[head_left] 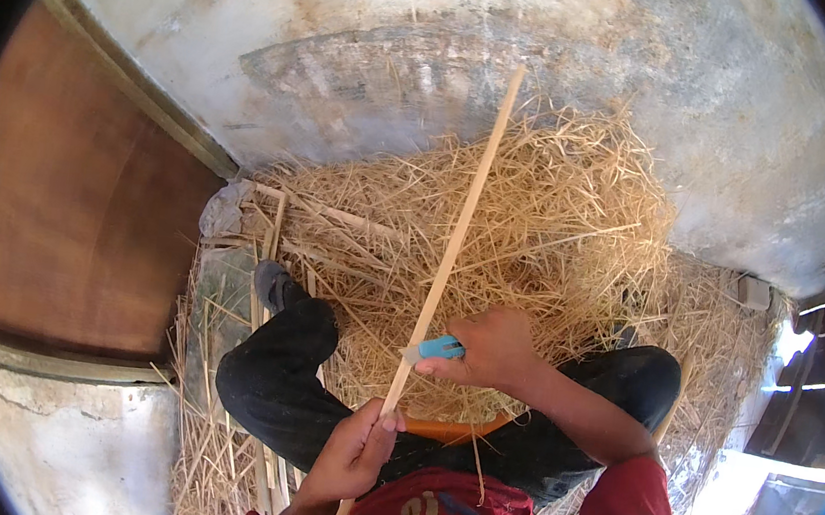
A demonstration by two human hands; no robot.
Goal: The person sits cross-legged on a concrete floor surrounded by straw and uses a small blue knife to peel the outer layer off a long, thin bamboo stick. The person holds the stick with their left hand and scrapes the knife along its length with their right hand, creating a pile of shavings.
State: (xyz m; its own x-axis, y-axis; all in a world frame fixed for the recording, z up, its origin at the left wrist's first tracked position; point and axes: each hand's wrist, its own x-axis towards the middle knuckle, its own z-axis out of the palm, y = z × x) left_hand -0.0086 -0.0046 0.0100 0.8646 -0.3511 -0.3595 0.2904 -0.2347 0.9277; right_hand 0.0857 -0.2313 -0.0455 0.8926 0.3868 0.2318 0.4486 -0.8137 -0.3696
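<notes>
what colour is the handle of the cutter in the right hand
The cutter handle in the right hand is light blue, seen best in the head view.

Straw [580,195] lies against the wall [721,99], right of the panel [77,192], with the strip [465,213] above it.

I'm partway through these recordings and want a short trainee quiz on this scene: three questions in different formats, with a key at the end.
1. Short answer: Which hand holds the blue-handled utility knife?
2. True or false: The left hand lies open with nothing in it.
3. Fill in the blank: The heap of straw-like shavings lies in front of a stained ____.

Key:
1. The right hand.
2. False; it grips the long pale strip, between the knife and the person's body.
3. Wall.
</notes>
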